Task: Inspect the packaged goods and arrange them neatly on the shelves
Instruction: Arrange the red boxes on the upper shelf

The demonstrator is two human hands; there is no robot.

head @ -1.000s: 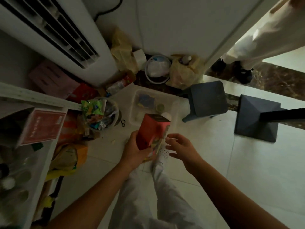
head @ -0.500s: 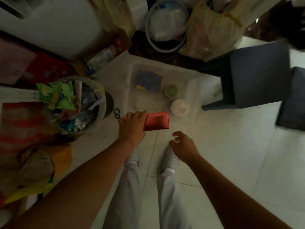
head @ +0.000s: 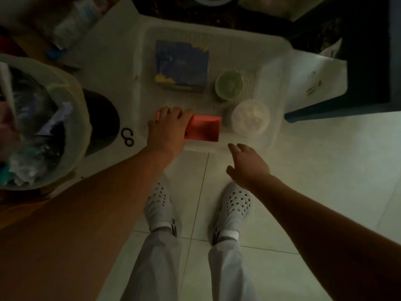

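Red carton [head: 202, 131], upright between both hands a second ago, now sits low over the near edge of the white basket [head: 275, 51], beside the white tub [head: 249, 117]. Judged: it is being returned, not shelved. Left hand [head: 168, 129] grasps its left end; right hand [head: 247, 165] hangs released, just short of the basket.

A shallow white plastic mesh basket [head: 269, 48] sits on the floor. In it, a blue rectangular packet [head: 182, 64] lies at the far left; a small green-lidded round tub [head: 228, 84] sits right of that packet, and a clear round tub with a white lid [head: 249, 117] sits at the near right. A red cardboard carton [head: 204, 130] is at the basket's near edge, the left hand [head: 168, 129] on it. The right hand [head: 247, 164] hovers just before the basket. A round translucent bucket of wrappers [head: 71, 109] stands left of the basket, a dark stool [head: 368, 61] to its right.
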